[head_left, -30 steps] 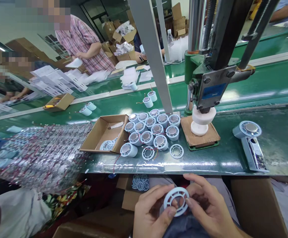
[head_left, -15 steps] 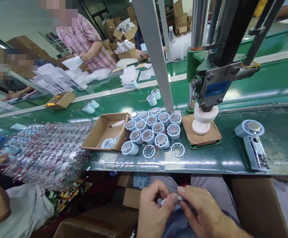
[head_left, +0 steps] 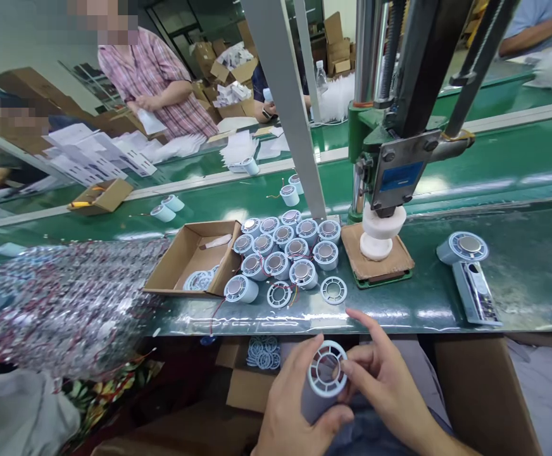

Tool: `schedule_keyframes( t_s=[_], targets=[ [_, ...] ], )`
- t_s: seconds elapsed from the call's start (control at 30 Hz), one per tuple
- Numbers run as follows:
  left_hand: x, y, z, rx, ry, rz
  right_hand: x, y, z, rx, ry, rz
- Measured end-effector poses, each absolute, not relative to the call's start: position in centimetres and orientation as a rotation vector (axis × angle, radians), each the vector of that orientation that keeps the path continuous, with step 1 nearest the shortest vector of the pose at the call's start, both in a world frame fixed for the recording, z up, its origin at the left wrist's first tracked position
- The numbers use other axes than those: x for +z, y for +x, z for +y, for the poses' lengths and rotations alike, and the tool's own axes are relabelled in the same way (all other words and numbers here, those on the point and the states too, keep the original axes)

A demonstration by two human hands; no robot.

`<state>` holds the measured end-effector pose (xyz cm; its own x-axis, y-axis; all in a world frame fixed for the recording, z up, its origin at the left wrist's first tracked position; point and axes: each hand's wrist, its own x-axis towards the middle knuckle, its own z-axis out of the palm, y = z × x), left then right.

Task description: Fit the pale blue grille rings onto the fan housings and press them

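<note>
In front of my lap, my left hand (head_left: 292, 399) is wrapped round a light blue cylindrical housing (head_left: 316, 405), its spoked ring end tilted up toward me. My right hand (head_left: 380, 377) grips the housing's right rim between thumb and curled fingers, while its index finger points outward. Beyond my hands, a flat spoked ring (head_left: 333, 291) lies near the bench edge, with another spoked ring (head_left: 279, 294) to its left. Several similar blue housings (head_left: 276, 264) with round metal discs in their tops stand grouped behind them, some with thin red wires.
A press with a white plastic head (head_left: 384, 223) stands over a cardboard-covered base (head_left: 375, 253). To its right are a blue housing (head_left: 463, 246) and a chrome-faced part (head_left: 478, 294). An open carton (head_left: 169, 269) holds rings. Left of it lies a wired heap (head_left: 67, 304); co-workers work across the bench.
My hands have turned the blue housing so its spoked end faces up, where it was mostly hidden before. My right index finger has stretched out. The view has shifted slightly.
</note>
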<state>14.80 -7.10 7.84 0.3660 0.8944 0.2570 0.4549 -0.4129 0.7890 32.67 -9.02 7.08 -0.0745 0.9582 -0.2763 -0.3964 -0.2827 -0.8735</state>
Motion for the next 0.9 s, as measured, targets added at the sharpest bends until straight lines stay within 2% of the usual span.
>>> schedule_keyframes(
  t_s=[0.2,0.27,0.33,0.43,0.47,0.53,0.63,0.83,0.9],
  targets=[
    [6.6,14.9,-7.0,0.891,2.265,1.263,7.5,32.8,-9.0,1.608,-1.09,-0.765],
    [6.6,15.1,-7.2,0.927,2.177,1.289,7.2,33.6,-9.0,1.466,-1.175,-0.918],
    [6.7,15.2,-7.4,0.943,2.043,1.334,6.9,35.6,-8.4,1.025,-1.368,-1.11],
    [6.8,15.2,-7.7,0.927,1.865,1.374,6.9,40.8,-6.8,0.094,-1.746,-1.196],
    [6.8,15.2,-7.7,0.926,1.821,1.373,7.0,42.8,-6.2,-0.106,-1.889,-1.183],
    [6.8,15.2,-7.7,0.937,1.752,1.36,7.3,46.3,-5.5,-0.289,-2.184,-1.165],
    [6.7,15.2,-7.6,0.96,1.689,1.339,7.4,50.0,-5.5,-0.235,-2.41,-1.267],
    [7.1,15.0,-7.4,0.946,1.684,1.316,6.0,54.8,-5.3,0.1,-2.345,-1.363],
    [7.1,15.0,-7.2,0.94,1.691,1.299,6.1,56.2,-4.4,0.151,-2.203,-1.341]
  ],
)
